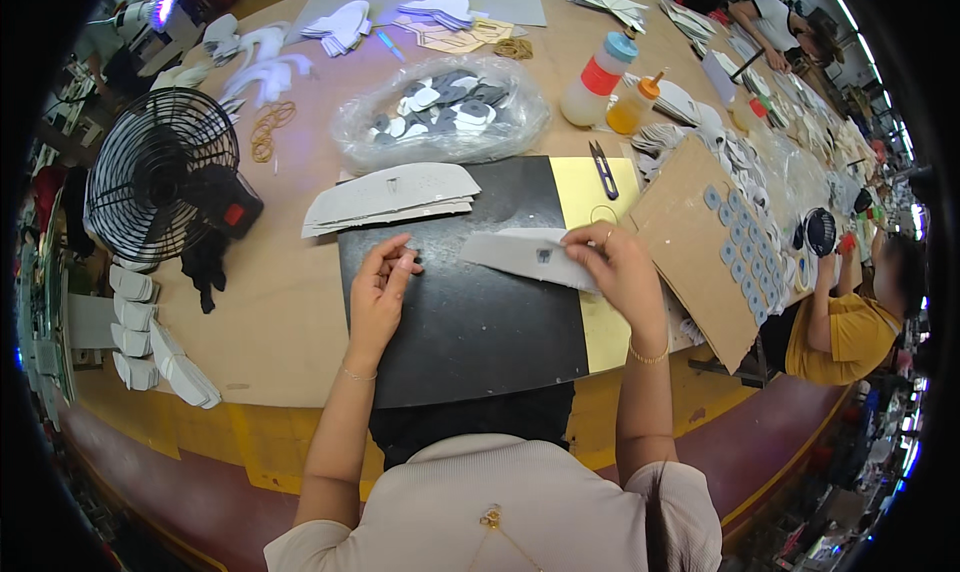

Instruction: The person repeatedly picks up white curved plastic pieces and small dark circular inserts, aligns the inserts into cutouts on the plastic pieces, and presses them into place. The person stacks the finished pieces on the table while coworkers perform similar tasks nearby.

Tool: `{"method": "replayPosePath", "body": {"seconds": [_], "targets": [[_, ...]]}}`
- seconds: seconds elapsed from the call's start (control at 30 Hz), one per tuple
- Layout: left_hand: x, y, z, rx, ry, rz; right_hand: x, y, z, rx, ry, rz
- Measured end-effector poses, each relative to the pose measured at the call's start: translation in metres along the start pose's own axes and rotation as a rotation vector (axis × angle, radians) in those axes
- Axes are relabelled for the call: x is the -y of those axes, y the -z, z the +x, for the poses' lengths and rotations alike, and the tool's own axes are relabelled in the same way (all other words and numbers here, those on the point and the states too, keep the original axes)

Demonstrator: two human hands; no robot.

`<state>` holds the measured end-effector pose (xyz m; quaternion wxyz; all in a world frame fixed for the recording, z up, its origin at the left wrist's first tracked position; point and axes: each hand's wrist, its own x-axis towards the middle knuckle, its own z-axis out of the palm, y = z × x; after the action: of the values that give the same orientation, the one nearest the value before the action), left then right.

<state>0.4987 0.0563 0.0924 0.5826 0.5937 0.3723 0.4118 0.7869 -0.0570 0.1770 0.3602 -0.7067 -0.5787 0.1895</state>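
Observation:
My right hand (622,272) pinches the right end of a flat grey-white curved piece (508,253), which has a small dark patch near its middle. This piece is over the right part of a black mat (460,322). To its left, my left hand (378,297) is closed, thumb and curled fingers near each other. Something small and dark shows at its fingertips, too small to name. Just beyond that hand lies a stack of similar white pieces (395,194), the top one with a small mark.
A clear bag of grey and white cutouts (445,112) lies beyond the mat. Thread snips (604,170) rest on a yellow sheet (608,342). Bottles (598,80) stand behind; cardboard with round grey pieces (690,242) lies right, a black fan (165,177) left. Other people work nearby.

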Motion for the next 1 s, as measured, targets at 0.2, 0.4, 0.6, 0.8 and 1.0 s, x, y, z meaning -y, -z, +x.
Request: {"method": "replayPosePath", "body": {"seconds": [0.2,0.4,0.6,0.8,1.0], "targets": [[-0.003,0.001,-0.001,-0.014,0.008,0.028,-0.024,0.011,0.008,0.022,-0.14,-0.136],[0.001,0.002,0.0,-0.013,0.001,0.053,-0.026,0.01,-0.002,0.014,-0.102,-0.202],[-0.006,-0.004,0.0,0.019,-0.078,0.341,-0.031,0.013,0.0,0.073,-0.105,-0.235],[-0.041,-0.057,0.021,0.422,-0.343,0.77,-0.025,0.007,-0.01,-0.032,-0.036,-0.302],[-0.019,-0.093,0.051,0.639,-0.446,0.862,-0.02,0.049,-0.009,-0.284,-0.014,-0.335]]}}
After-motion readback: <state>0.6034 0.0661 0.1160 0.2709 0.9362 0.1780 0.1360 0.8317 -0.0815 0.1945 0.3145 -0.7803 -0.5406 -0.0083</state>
